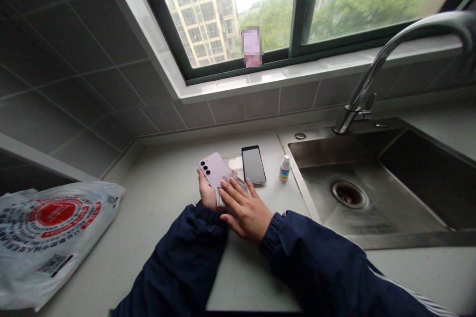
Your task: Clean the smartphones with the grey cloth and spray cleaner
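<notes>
A lilac smartphone [214, 163] lies back side up in my left hand [207, 189], its camera lenses at the far left corner. My left thumb is along the phone's near left edge, and the other fingers are mostly hidden beneath it. Over the lower end of the phone is a thin greyish cloth [224, 197]. My right hand [245, 210] presses this cloth against the phone's back with its fingers laid together. Just beyond the hands are a clear phone case [232, 161], partly covered, and a second, dark-framed smartphone [254, 165] with a grey screen.
A small white bottle [284, 168] with a blue and yellow label stands by the rim of the steel sink [308, 198]. A chrome faucet [359, 86] arches over the sink. On the left, a printed plastic bag [22, 262] rests on the white countertop [148, 173]. A window is behind.
</notes>
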The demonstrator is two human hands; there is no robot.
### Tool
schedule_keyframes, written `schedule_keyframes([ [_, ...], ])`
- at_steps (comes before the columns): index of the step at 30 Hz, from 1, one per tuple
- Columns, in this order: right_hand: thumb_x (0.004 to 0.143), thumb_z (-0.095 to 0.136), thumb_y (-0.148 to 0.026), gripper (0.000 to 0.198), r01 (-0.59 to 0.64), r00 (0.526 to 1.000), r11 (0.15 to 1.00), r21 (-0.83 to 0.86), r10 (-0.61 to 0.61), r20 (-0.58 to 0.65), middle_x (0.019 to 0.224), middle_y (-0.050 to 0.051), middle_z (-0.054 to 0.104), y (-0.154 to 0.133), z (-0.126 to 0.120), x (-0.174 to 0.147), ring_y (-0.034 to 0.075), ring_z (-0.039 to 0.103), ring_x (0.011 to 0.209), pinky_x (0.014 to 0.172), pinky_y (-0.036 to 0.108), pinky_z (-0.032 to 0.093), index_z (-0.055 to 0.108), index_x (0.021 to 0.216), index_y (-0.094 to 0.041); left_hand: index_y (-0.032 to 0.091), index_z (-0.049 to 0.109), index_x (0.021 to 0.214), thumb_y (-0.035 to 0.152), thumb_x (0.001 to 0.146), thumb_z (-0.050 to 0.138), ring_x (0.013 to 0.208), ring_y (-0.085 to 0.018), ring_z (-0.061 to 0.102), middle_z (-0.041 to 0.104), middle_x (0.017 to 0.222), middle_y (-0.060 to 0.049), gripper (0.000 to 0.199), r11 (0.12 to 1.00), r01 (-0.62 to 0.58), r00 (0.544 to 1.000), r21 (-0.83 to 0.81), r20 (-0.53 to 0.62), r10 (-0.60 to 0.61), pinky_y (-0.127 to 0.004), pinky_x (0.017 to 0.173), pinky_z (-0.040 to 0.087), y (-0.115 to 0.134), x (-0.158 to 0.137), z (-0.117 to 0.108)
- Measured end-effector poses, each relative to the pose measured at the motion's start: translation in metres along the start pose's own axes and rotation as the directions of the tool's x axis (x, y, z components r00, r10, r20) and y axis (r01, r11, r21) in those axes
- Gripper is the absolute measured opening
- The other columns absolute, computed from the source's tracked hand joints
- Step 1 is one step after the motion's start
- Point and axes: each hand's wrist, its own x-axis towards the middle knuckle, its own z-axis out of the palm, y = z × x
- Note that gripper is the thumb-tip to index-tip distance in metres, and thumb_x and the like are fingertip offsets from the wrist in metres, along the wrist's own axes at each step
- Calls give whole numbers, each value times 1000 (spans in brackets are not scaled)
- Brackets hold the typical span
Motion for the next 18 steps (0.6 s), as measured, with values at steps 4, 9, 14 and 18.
schedule_keyframes([
  [4,101,42,-46,62,-10,1000,1000,-13,10,1,163,9,25,0,1,0,29,17,152,122,57,11,34,154,-15,7,69,92,79,88,25,82,-32,71,70,79,-18,84,999,52,998,15,36,-52,-50,83,57,-3,2,-4],
  [9,98,46,-46,72,-103,992,992,-70,98,-73,164,13,17,1,1,2,32,11,153,121,59,15,25,157,-9,13,70,104,61,95,41,109,-30,67,74,99,-15,57,999,54,996,1,73,-54,-47,105,47,-19,-10,3],
  [14,98,46,-45,76,-169,977,982,-89,155,-146,165,14,11,2,-2,4,33,4,153,120,62,11,17,158,-8,14,67,118,57,100,30,134,-28,52,71,117,-15,60,990,138,981,40,133,-142,-47,119,31,-26,-15,5],
  [18,99,44,-46,76,-153,975,985,-81,137,-173,165,14,9,4,-4,3,34,1,153,120,61,8,14,159,-8,15,67,119,46,103,29,139,-22,46,69,125,-11,52,993,105,974,53,195,-114,-37,119,30,-29,-13,0],
])
